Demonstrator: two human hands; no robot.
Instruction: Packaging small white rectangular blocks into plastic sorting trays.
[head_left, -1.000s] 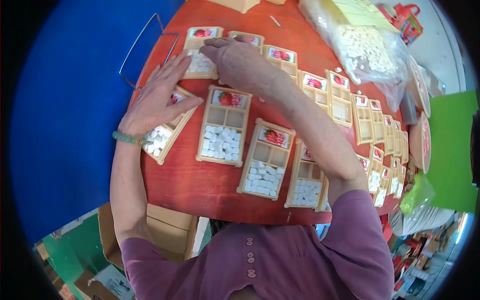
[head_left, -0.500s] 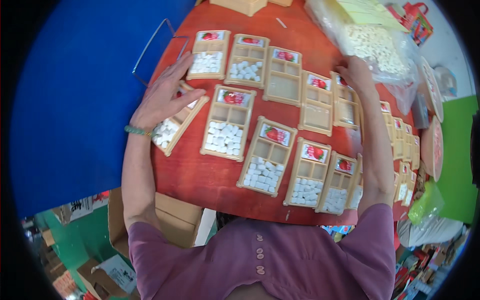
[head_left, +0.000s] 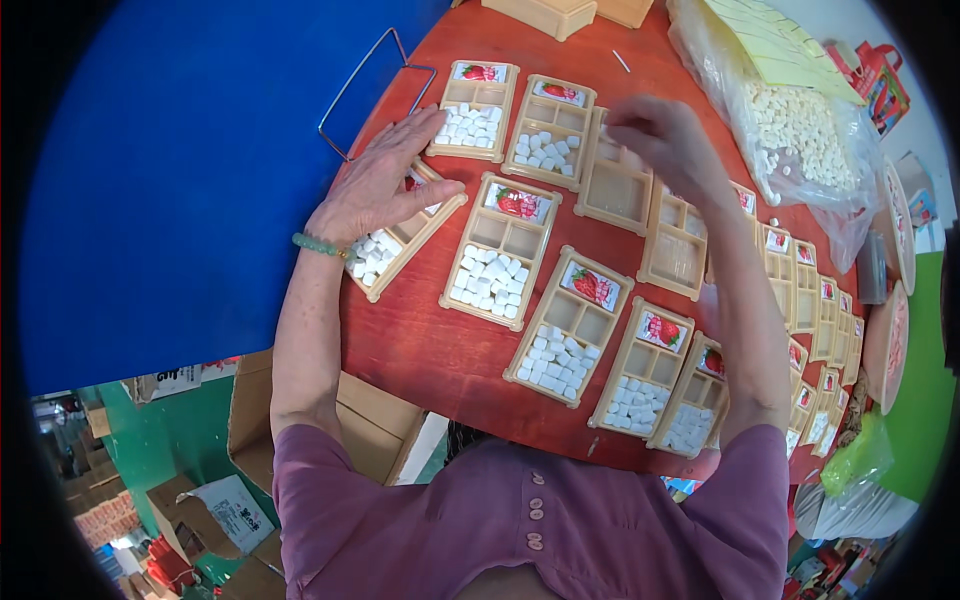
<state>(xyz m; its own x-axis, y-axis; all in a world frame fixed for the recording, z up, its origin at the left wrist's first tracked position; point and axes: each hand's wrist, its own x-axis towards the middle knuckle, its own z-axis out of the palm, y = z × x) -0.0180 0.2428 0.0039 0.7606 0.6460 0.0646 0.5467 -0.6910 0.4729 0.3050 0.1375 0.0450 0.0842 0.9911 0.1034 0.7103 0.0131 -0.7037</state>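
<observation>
Purple fabric forms the nearest item in my remote view: the wearer's shirt (head_left: 420, 520), buttoned at the front. Beyond it, the red table (head_left: 420, 340) carries two rows of beige trays (head_left: 505, 238); most show small compartments, one large compartment and a strawberry picture at the far end.

Near row: white pieces (head_left: 490, 282) occupy the large compartments, which lie at the end closest to the shirt. At the row's left end I locate a tilted tray (head_left: 420, 248), also holding white pieces.

Left hand (head_left: 380, 185): released, palm down, fingers extended. It covers part of the tilted tray; its fingertips lie at the left edge of the first far-row tray (head_left: 476, 94). A green bead bracelet (head_left: 318, 244) encircles the wrist.

Far row: the first far-row tray holds many white pieces; the second tray (head_left: 556, 113) holds fewer, with part of its base visible. The third tray (head_left: 612, 192) shows its base across the large compartment.

Right hand (head_left: 668, 145): fingers bent, positioned over the far end of the third tray. I cannot tell whether the fingertips grasp a piece.

Beyond the right hand, a clear plastic bag (head_left: 840, 215) contains more white pieces, with a yellow sheet (head_left: 785, 45) on top. At the table's far edge I register beige boxes (head_left: 545, 15).
</observation>
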